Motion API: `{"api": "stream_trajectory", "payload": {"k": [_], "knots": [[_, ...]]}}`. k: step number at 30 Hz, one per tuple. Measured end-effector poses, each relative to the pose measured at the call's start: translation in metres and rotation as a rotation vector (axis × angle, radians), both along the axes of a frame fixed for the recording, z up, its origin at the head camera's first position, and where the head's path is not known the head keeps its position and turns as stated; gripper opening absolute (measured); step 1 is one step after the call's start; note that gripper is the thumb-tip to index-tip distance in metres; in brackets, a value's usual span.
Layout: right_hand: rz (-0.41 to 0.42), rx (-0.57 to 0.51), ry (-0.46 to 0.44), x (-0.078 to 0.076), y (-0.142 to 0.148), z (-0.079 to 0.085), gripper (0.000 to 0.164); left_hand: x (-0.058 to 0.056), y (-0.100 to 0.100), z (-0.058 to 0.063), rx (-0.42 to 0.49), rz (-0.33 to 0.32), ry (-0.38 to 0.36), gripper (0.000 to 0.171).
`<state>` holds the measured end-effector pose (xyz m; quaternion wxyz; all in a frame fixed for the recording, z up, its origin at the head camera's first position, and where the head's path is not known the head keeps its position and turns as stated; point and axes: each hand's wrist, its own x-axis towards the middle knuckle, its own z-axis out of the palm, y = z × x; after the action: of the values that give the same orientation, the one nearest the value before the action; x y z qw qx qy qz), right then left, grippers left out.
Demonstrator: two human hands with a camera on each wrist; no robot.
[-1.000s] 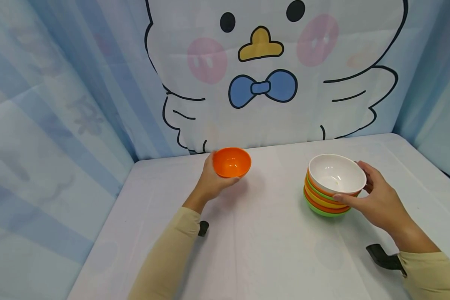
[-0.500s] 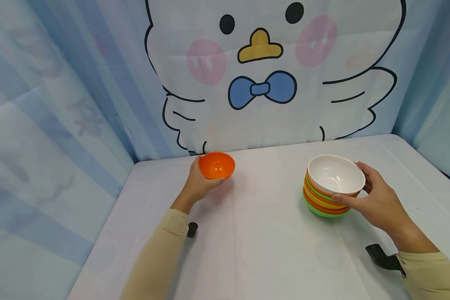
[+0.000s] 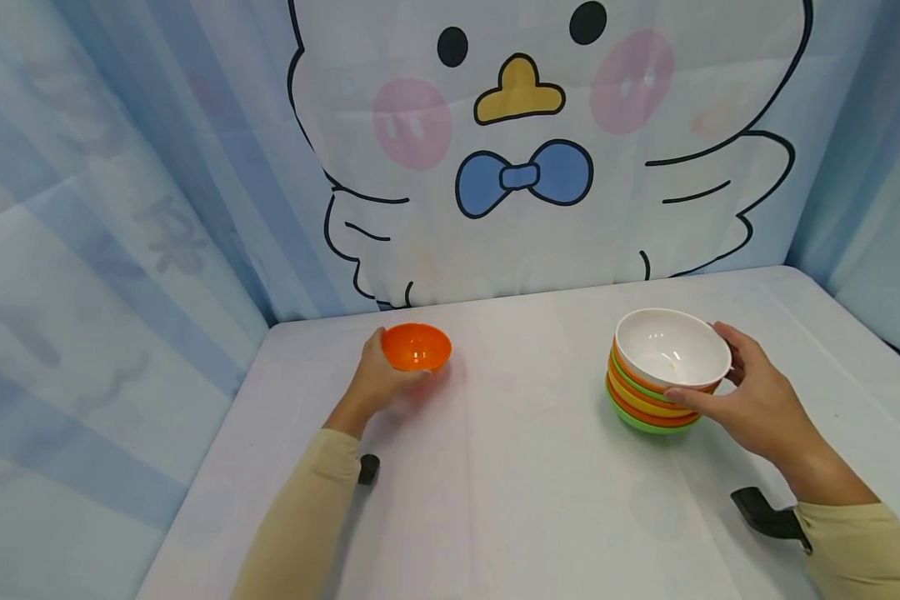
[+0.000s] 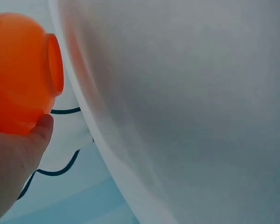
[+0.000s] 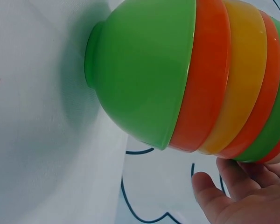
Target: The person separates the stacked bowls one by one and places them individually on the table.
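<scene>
My left hand (image 3: 377, 382) holds a small orange bowl (image 3: 417, 348) near the back left of the table, thumb at its near side. In the left wrist view the foot of the orange bowl (image 4: 56, 64) hangs a little off the cloth. At the right stands a stack of nested bowls (image 3: 645, 407) in green, orange and yellow, with a white bowl (image 3: 671, 348) on top. My right hand (image 3: 757, 407) grips the upper part of this stack from the right, thumb in front and fingers behind. A green bowl (image 5: 140, 70) forms the bottom.
A white cloth covers the table (image 3: 525, 483). Behind it hangs a curtain (image 3: 525, 242) with a cartoon bird, and a blue patterned curtain (image 3: 105, 333) runs along the left. Black wrist mounts (image 3: 768, 517) stick out near both sleeves.
My left hand has carried the orange bowl leftward and down toward the table. The right hand and the stack have stayed in place.
</scene>
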<state>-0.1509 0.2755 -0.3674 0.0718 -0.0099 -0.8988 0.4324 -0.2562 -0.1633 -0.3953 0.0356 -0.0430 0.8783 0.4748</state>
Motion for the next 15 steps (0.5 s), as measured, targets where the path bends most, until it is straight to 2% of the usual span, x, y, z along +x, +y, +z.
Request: {"api": "stream_trajectory", "payload": {"k": [6, 15], "knots": [[-0.001, -0.002, -0.002, 0.000, -0.001, 0.001, 0.113, 0.002, -0.008, -0.001, 0.001, 0.009, -0.028, 0.109], [0.009, -0.012, -0.005, 0.001, 0.000, 0.001, 0.114, 0.001, -0.018, -0.002, -0.020, -0.018, -0.083, 0.108]]}}
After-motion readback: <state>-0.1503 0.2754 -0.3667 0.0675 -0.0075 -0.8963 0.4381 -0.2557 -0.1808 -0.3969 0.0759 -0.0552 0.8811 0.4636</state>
